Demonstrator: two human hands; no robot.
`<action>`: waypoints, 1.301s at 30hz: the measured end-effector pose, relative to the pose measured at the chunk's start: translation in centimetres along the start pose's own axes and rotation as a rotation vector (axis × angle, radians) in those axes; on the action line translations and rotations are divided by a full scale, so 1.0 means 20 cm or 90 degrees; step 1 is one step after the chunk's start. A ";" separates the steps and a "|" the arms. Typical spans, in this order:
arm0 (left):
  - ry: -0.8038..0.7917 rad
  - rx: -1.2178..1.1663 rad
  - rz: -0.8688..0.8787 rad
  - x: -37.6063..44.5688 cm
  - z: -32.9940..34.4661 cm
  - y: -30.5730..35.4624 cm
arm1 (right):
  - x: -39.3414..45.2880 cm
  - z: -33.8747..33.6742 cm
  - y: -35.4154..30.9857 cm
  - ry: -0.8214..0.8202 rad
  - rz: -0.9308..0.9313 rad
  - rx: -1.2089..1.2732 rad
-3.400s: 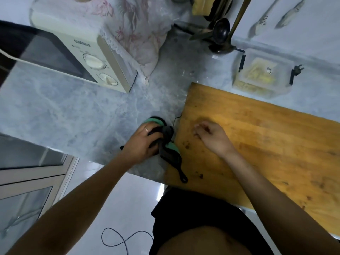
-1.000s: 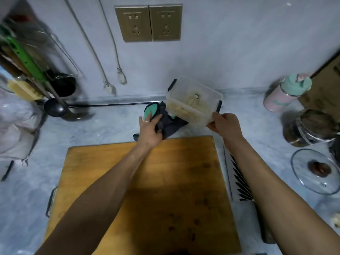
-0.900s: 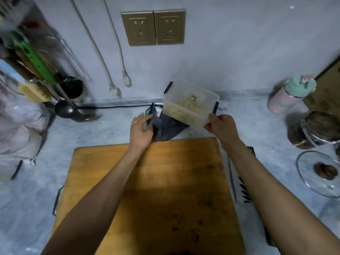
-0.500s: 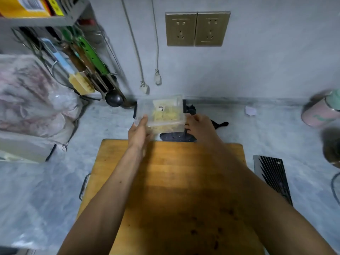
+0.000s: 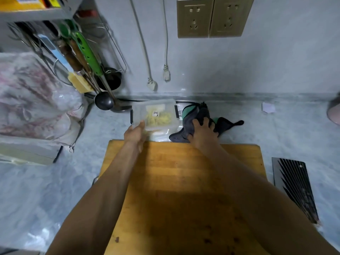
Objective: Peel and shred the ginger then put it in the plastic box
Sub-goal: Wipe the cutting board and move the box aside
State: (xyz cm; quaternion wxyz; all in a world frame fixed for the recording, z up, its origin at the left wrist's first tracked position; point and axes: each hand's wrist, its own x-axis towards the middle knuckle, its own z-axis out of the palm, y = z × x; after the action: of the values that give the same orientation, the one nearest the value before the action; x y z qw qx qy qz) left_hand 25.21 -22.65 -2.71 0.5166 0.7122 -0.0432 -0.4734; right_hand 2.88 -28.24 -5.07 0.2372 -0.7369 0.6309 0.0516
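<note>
A clear plastic box (image 5: 155,115) with black side clips holds pale yellow shredded ginger (image 5: 158,117). It is tilted just above the grey counter, behind the wooden cutting board (image 5: 184,190). My left hand (image 5: 135,134) grips the box at its near left corner. My right hand (image 5: 203,132) presses down on a dark grey and green cloth (image 5: 198,116) lying on the counter right beside the box, fingers curled into the fabric.
A black ridged cleaver (image 5: 294,186) lies on the counter right of the board. A utensil rack with a ladle (image 5: 104,102) hangs at the back left, above a covered microwave (image 5: 31,107). Two plugs (image 5: 166,74) dangle below wall sockets (image 5: 211,17). A pink bottle (image 5: 334,111) sits at the right edge.
The box passed from my right hand to my left hand and moved left. The cloth went from my left hand to my right hand, which now presses it on the counter.
</note>
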 end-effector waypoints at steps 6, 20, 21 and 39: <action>0.057 0.301 0.070 -0.05 0.10 0.00 | 0.02 -0.02 0.17 0.042 0.016 -0.083; -0.040 0.378 0.347 -0.53 0.51 -0.34 | 0.03 -0.04 0.40 0.020 -0.090 -0.086; -0.094 0.425 0.361 -0.55 0.55 -0.35 | 0.04 -0.06 0.50 0.038 -0.071 -0.086; -0.273 0.886 0.443 -0.62 0.68 -0.57 | 0.03 -0.23 1.28 0.201 0.107 0.029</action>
State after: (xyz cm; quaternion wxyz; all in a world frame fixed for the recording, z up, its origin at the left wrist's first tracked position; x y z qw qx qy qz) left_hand 3.79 -19.98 -4.10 0.0527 0.7100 -0.6457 -0.2761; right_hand -22.42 -33.03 -8.42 0.1470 -0.6750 0.7206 -0.0594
